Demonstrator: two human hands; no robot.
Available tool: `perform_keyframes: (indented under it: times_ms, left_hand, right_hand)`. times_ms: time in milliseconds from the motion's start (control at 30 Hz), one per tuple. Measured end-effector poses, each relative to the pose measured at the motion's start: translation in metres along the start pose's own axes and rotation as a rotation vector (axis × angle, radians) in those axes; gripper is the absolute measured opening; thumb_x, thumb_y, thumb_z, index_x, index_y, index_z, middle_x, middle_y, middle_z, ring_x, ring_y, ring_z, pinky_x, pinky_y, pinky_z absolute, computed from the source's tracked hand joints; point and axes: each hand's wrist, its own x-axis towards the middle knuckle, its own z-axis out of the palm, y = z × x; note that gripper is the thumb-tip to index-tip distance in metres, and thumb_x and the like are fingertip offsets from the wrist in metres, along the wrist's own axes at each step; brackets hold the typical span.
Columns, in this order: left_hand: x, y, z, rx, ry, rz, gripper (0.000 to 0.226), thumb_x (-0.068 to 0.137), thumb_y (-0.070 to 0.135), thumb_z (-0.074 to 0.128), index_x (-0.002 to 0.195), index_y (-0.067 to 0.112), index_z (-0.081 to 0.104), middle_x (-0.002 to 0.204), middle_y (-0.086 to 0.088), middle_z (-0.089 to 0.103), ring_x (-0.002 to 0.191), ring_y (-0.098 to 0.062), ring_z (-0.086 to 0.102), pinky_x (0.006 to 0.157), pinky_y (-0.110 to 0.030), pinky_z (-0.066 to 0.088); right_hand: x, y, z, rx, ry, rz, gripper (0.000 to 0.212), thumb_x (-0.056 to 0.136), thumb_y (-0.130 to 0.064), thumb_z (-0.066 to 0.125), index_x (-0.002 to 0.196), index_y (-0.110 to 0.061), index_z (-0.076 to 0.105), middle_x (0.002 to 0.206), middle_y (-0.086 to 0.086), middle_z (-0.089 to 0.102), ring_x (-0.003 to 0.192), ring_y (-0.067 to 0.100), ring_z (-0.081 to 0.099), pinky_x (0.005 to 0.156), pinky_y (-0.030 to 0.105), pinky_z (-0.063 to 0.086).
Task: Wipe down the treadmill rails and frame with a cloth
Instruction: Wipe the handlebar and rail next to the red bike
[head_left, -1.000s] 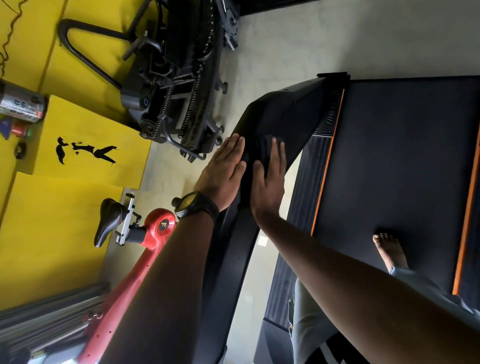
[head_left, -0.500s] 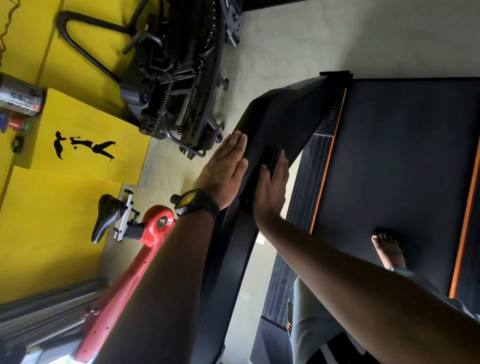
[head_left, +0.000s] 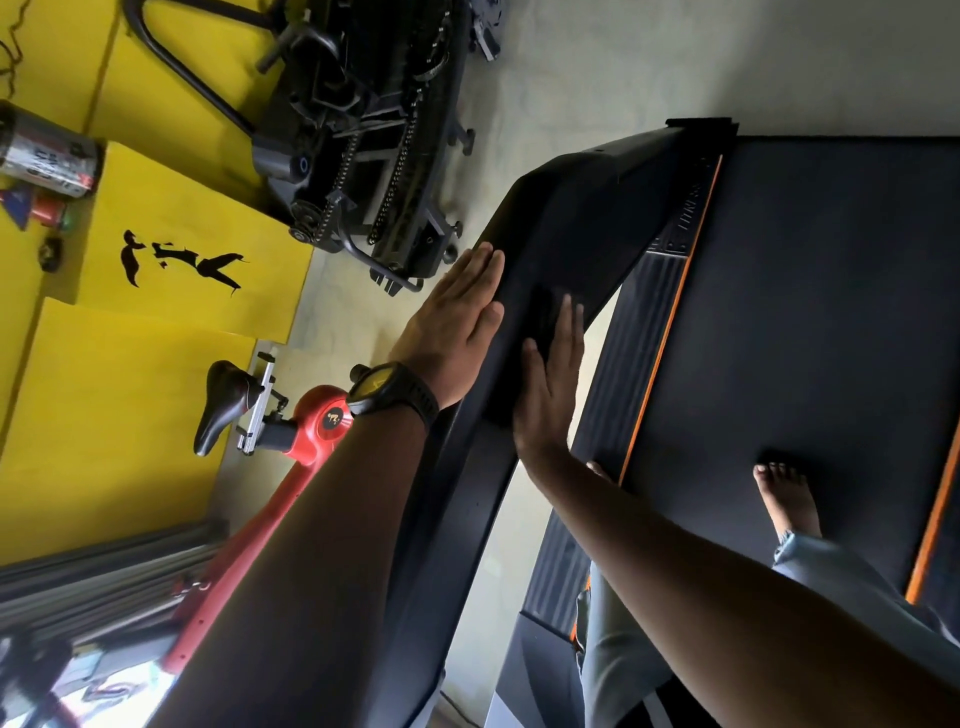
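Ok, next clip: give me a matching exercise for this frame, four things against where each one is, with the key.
Things:
1. left hand
2. right hand
3. wristwatch
4. bare foot

Places:
A. on the dark treadmill belt
B. flat on the belt-facing side of the black rail
C. strapped around the left wrist
D. flat on the outer side of the rail, towards the red exercise bike

Pairs: 1-D, 2-B, 3-C, 4-A
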Motion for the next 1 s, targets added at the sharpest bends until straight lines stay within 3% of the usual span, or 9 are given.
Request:
perform_keyframes:
  times_ms: [133,333,467,533,600,667,733,833,1000]
  left_hand:
    - [-0.001,0.002,-0.001,0.01,-0.001,-0.008,0.052,0.108,0.028,0.032,0.158,0.02,0.018,0.166,0.003,0.013,0.151,-0.004,0.006,0.121,-0.02,0.007]
    - [-0.001,0.003,-0.001,0.013,0.001,-0.009,0.052,0.108,0.028,0.033,0.158,0.019,0.019,0.166,0.004,0.013,0.151,-0.002,0.005,0.12,-0.016,0.004]
    - [-0.003,0.002,0.0,0.029,-0.009,-0.027,0.053,0.108,0.03,0.031,0.158,0.021,0.017,0.166,0.004,0.012,0.152,-0.004,0.006,0.124,-0.026,0.009]
    - [-0.003,0.003,0.0,0.028,-0.017,-0.032,0.053,0.108,0.031,0.03,0.158,0.022,0.017,0.166,0.005,0.012,0.152,-0.005,0.006,0.125,-0.029,0.011]
    - [-0.003,0.006,-0.002,0.031,-0.013,-0.032,0.053,0.108,0.03,0.031,0.158,0.02,0.018,0.166,0.004,0.013,0.152,-0.006,0.006,0.124,-0.027,0.01]
    - [-0.003,0.009,-0.004,0.035,-0.005,-0.03,0.052,0.108,0.026,0.033,0.157,0.017,0.019,0.165,0.001,0.014,0.152,-0.007,0.008,0.122,-0.021,0.008]
    - [-0.004,0.01,-0.005,0.042,0.006,-0.036,0.051,0.108,0.025,0.034,0.157,0.016,0.021,0.165,0.0,0.016,0.152,-0.008,0.009,0.121,-0.018,0.007]
    - [-0.008,0.013,-0.007,0.028,0.031,-0.041,0.05,0.107,0.021,0.036,0.155,0.014,0.027,0.164,-0.002,0.021,0.151,-0.008,0.013,0.119,-0.016,0.008]
    - [-0.016,0.015,-0.008,0.029,0.017,-0.043,0.052,0.106,0.017,0.038,0.156,0.013,0.024,0.165,-0.002,0.018,0.151,-0.008,0.01,0.115,-0.008,0.002]
  right_hand:
    - [0.002,0.008,0.003,-0.014,0.098,0.364,0.063,0.101,-0.037,0.038,0.162,-0.029,0.023,0.17,-0.004,0.018,0.154,0.01,0.015,0.125,0.042,0.019]
    - [-0.014,-0.01,-0.003,0.015,-0.045,0.007,0.057,0.107,-0.026,0.042,0.161,-0.026,0.023,0.17,-0.001,0.014,0.155,0.003,0.008,0.124,0.024,0.011]
    - [-0.004,0.009,-0.001,0.02,0.071,0.304,0.058,0.105,-0.025,0.04,0.161,-0.022,0.025,0.168,0.0,0.023,0.155,0.015,0.018,0.125,0.045,0.021]
    - [-0.021,0.006,-0.002,0.01,0.034,0.367,0.056,0.108,-0.022,0.041,0.161,-0.026,0.022,0.17,0.0,0.017,0.155,0.01,0.013,0.123,0.034,0.019]
    - [-0.039,-0.002,-0.003,0.049,-0.023,0.239,0.056,0.108,-0.022,0.041,0.159,-0.033,0.021,0.171,-0.004,0.012,0.151,-0.008,0.005,0.116,0.014,0.012]
    - [-0.041,-0.009,-0.004,0.065,-0.046,0.118,0.055,0.107,-0.023,0.041,0.156,-0.036,0.022,0.17,-0.003,0.014,0.15,-0.009,0.007,0.116,0.008,0.01]
    - [-0.032,-0.006,-0.001,0.085,0.01,0.13,0.055,0.105,-0.026,0.041,0.158,-0.032,0.025,0.169,-0.002,0.02,0.154,0.003,0.014,0.123,0.02,0.015]
    - [-0.033,-0.002,0.0,0.111,0.072,0.36,0.06,0.103,-0.033,0.04,0.161,-0.029,0.024,0.169,-0.003,0.02,0.155,0.012,0.017,0.126,0.045,0.02]
    - [-0.052,-0.023,-0.008,0.105,-0.087,0.063,0.058,0.107,-0.021,0.041,0.159,-0.034,0.02,0.169,-0.009,0.012,0.153,-0.005,0.007,0.117,0.01,0.01]
